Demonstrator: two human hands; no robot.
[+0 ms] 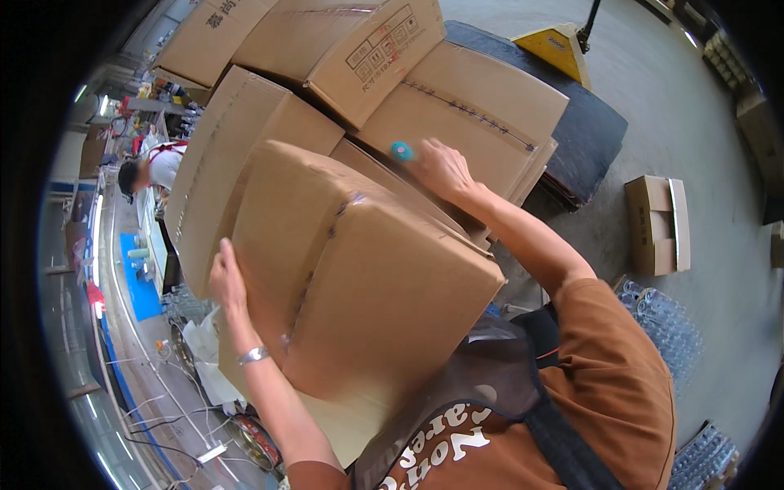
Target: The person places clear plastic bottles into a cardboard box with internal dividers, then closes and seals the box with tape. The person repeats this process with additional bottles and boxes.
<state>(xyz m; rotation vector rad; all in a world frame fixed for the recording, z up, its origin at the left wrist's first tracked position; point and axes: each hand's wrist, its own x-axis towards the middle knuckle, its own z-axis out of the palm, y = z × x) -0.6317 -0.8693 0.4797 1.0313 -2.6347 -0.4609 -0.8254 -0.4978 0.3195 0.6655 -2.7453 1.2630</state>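
Note:
A large taped cardboard box (pixel 392 286) stands tilted right in front of my body. My left hand (pixel 228 282) rests along its left side with the fingers stretched out. Beyond the box, my right arm reaches forward over the stacked cartons. My right hand (pixel 443 169) is closed, its fingers bent, around a small round teal thing (pixel 401 151) with a pale centre; its exact kind is unclear. Under that hand lies another taped carton (pixel 465 106). A further carton (pixel 245 147) leans behind the box on the left.
More cartons (pixel 376 65) are piled at the far side, on a dark slab (pixel 592 135). A yellow pallet jack (pixel 555 49) stands behind. To the right are a small open carton (pixel 658 224) and wrapped clear bottles (pixel 661 327). A person (pixel 159 167) works at the far left.

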